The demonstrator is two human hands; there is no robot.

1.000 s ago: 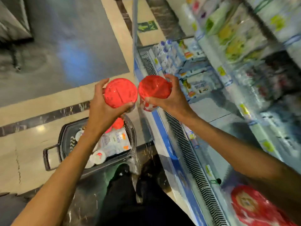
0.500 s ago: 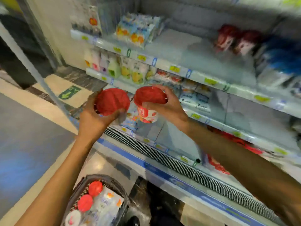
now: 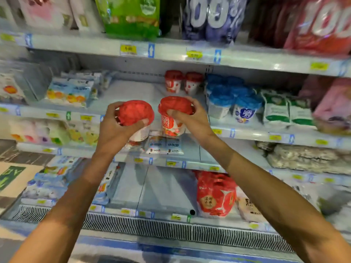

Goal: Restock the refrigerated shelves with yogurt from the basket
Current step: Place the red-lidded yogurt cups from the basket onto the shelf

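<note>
cooler [image 3: 171, 52]: open-fronted, with several white shelves stacked one above another, each front edge carrying tags
grille [image 3: 171, 230]: a long white slatted strip ran along the bottom front of the cooler, under both forearms
middle shelf [image 3: 133, 92]: had a bare patch in its centre, with packs to the left and cups to the right
green bag [image 3: 131, 16]: stood on the top shelf, beside a blue-purple pack
red bag [image 3: 214, 196]: sat on a low shelf, below the right forearm
blue-lidded cups [image 3: 228, 95]: clustered on the middle shelf, just right of the bare patch
left hand [image 3: 112, 130]: fingers and thumb wrapped round the left yogurt cup
right hand [image 3: 191, 118]: fingers curled over the lid rim of the right yogurt cup
left yogurt cup [image 3: 135, 112]: red-lidded, tipped toward the camera, held in front of the middle shelf edge
right yogurt cup [image 3: 175, 106]: red-lidded, nearly upright, near the left one but apart
shelved yogurt cups [image 3: 182, 82]: two red-lidded ones stood side by side at the back of the middle shelf
price tag [image 3: 128, 49]: yellow, print too blurred to read
</note>
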